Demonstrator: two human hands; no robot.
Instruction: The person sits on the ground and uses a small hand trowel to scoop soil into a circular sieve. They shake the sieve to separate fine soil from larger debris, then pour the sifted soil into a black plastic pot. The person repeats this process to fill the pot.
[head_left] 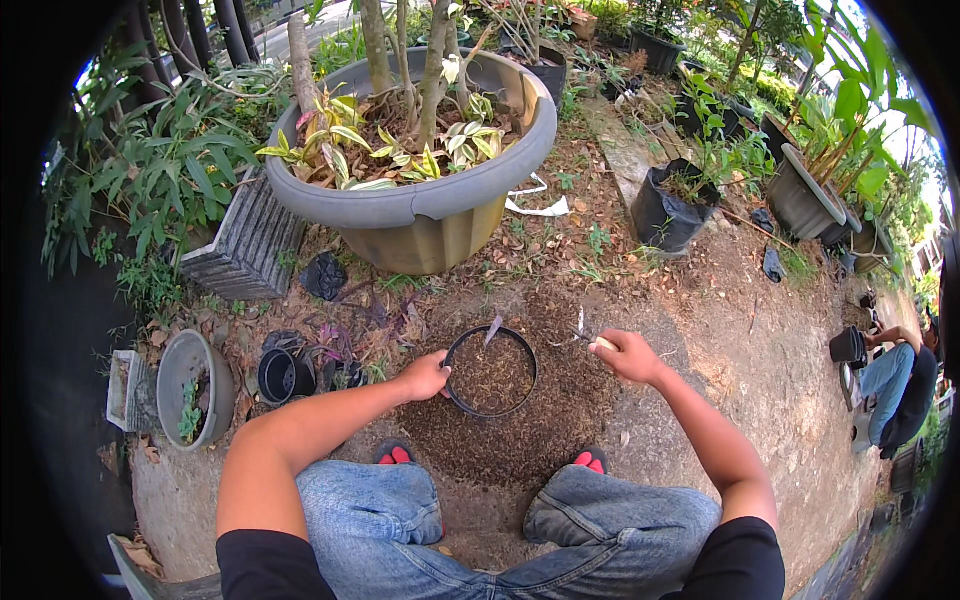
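A round black pot [538, 372] filled with brown soil mix [490, 378] stands on the ground between my feet. My left hand [426, 377] is closed on the left side of its rim. A thin, pale purplish strip [493, 330] stands up at the pot's far edge; I cannot tell what it is. To the right of the pot, my right hand [628, 356] is wrapped round the pale handle of a small hand tool [604, 344]. Its metal end points away from me, and the blade's shape is hard to make out. Loose soil [470, 450] lies spread around the pot.
A big grey planter [420, 235] with trunks and striped leaves stands ahead. At left are a ribbed block planter [245, 240], a round grey pot [225, 400] and a small black pot [285, 376]. Black planting bags [668, 215] stand right; another person [900, 385] squats far right.
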